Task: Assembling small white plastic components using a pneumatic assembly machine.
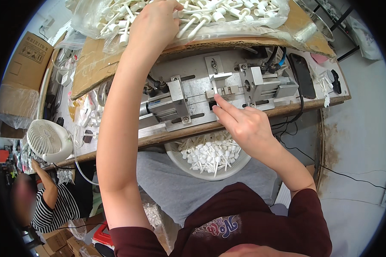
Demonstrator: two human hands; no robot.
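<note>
My left hand reaches far forward into a clear plastic bag full of small white plastic stems that lies on a sheet of cardboard; its fingers curl over several of them. My right hand is at the metal press fixture on the bench. Its index finger and thumb pinch a small white piece at the fixture's centre slot. A white basket of finished white pieces rests on my lap below the bench edge.
A black phone lies on the bench to the right, with black cables hanging off the edge. A small white fan stands at the left. Cardboard boxes sit far left. A person in a striped top sits at lower left.
</note>
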